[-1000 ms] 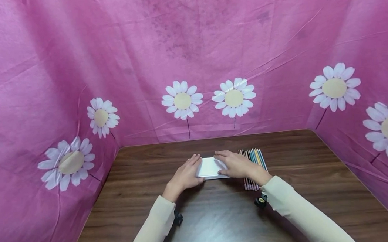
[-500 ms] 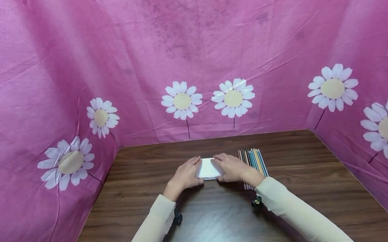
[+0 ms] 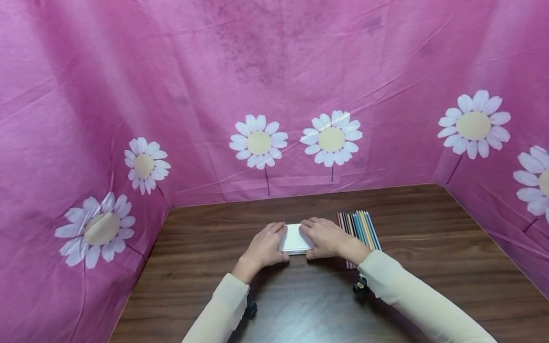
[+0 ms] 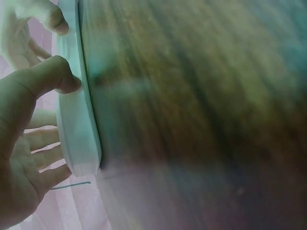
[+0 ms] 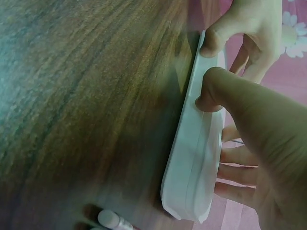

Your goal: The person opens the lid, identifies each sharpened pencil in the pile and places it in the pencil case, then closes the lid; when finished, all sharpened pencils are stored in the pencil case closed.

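Observation:
A shallow white plastic case (image 3: 295,239) with rounded corners lies on the wooden table, held from both ends. My left hand (image 3: 263,246) grips its left part, the thumb pressed on the near side wall and the fingers over the far side. On the right part my right hand (image 3: 328,238) does the same. In the left wrist view the case (image 4: 79,129) stands on edge along my thumb (image 4: 67,82). A seam runs along the side wall of the case (image 5: 189,165) in the right wrist view. Much of its top is hidden under my hands.
Several coloured pencils (image 3: 364,228) lie side by side right of the case, partly under my right forearm. One pencil's blunt end (image 5: 110,219) shows low in the right wrist view. A pink cloth (image 3: 292,76) with daisies surrounds the wooden table (image 3: 203,233).
My right thumb has moved from the top of the case down to its near side, and my right hand has shifted left. My left hand has barely moved.

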Demonstrator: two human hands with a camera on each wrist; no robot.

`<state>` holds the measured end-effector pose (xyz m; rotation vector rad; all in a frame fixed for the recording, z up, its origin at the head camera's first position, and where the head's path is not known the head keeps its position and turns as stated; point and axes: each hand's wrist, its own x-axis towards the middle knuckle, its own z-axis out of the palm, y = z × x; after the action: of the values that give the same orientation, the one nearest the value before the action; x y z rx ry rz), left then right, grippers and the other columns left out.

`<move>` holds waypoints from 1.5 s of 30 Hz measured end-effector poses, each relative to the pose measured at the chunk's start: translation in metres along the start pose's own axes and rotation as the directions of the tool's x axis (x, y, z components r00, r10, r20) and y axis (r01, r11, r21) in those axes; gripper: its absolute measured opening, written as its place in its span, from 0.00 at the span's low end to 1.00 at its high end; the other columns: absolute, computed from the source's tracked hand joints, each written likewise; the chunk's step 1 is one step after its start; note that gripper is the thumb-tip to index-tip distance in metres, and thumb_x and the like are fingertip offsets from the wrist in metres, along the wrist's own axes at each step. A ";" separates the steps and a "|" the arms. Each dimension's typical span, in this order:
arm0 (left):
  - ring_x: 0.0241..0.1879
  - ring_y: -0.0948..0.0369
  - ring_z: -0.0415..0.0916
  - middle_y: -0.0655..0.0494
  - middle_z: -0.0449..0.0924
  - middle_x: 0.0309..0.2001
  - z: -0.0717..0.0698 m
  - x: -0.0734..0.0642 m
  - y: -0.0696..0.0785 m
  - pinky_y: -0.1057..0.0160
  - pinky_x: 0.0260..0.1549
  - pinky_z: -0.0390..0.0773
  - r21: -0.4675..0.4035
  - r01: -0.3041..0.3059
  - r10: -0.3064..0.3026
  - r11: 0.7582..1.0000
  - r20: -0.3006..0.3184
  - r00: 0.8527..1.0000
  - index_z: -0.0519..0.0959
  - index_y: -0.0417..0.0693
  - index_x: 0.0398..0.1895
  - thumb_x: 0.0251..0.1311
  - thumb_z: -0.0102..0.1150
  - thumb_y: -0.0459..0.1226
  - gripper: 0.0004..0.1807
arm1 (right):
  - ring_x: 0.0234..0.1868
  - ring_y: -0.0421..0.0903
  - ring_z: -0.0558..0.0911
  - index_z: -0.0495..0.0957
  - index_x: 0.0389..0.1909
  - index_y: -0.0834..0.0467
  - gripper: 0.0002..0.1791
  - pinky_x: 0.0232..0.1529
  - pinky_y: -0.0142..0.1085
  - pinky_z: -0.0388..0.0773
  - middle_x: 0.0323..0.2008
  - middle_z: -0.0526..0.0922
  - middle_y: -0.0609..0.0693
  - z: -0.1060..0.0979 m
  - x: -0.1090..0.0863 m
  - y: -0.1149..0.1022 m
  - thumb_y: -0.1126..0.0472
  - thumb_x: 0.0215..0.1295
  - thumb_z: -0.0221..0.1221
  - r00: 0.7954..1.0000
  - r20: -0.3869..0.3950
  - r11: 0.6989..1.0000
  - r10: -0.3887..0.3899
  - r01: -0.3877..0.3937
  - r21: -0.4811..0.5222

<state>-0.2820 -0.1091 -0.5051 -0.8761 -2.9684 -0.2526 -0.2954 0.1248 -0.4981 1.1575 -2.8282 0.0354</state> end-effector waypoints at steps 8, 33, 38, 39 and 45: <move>0.75 0.50 0.69 0.45 0.74 0.75 0.002 0.002 -0.002 0.51 0.72 0.75 -0.035 -0.008 0.008 0.999 -0.003 1.000 0.73 0.39 0.75 0.53 0.76 0.47 0.46 | 0.54 0.58 0.85 0.80 0.50 0.57 0.32 0.57 0.51 0.85 0.53 0.87 0.58 -0.002 -0.001 0.003 0.42 0.49 0.74 0.997 -0.066 0.999 -0.044 0.042 -0.031; 0.78 0.40 0.62 0.32 0.59 0.80 0.004 -0.013 -0.026 0.42 0.78 0.65 -0.499 0.139 -0.136 0.855 0.043 0.990 0.57 0.34 0.83 0.53 0.79 0.36 0.56 | 0.67 0.57 0.80 0.85 0.62 0.58 0.29 0.68 0.53 0.79 0.65 0.82 0.55 -0.022 0.006 0.018 0.49 0.62 0.70 0.998 0.047 0.953 0.036 -0.048 0.300; 0.79 0.40 0.61 0.33 0.59 0.81 0.003 -0.015 -0.030 0.43 0.79 0.63 -0.523 0.182 -0.190 0.833 0.039 0.981 0.54 0.34 0.84 0.53 0.81 0.40 0.60 | 0.57 0.52 0.86 0.86 0.58 0.56 0.23 0.62 0.51 0.83 0.58 0.88 0.52 -0.030 0.005 0.023 0.52 0.63 0.71 0.998 0.029 0.925 0.060 -0.066 0.374; 0.80 0.40 0.61 0.32 0.59 0.81 0.003 -0.015 -0.030 0.43 0.79 0.63 -0.525 0.188 -0.198 0.830 0.037 0.979 0.53 0.33 0.84 0.53 0.82 0.40 0.61 | 0.55 0.51 0.87 0.87 0.58 0.56 0.23 0.60 0.51 0.84 0.56 0.89 0.51 -0.031 0.004 0.024 0.52 0.64 0.70 0.998 0.029 0.920 0.063 -0.070 0.387; 0.76 0.39 0.68 0.27 0.66 0.76 0.002 -0.020 -0.031 0.44 0.75 0.70 -0.523 0.233 -0.243 0.820 0.051 0.969 0.48 0.30 0.84 0.52 0.85 0.45 0.67 | 0.44 0.41 0.87 0.88 0.53 0.54 0.16 0.51 0.44 0.85 0.48 0.92 0.47 -0.036 0.004 0.034 0.56 0.65 0.69 0.998 -0.023 0.902 0.055 -0.039 0.430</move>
<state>-0.2824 -0.1450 -0.5132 -0.5035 -3.0232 -1.1230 -0.3196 0.1480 -0.4619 1.1366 -2.8983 0.7098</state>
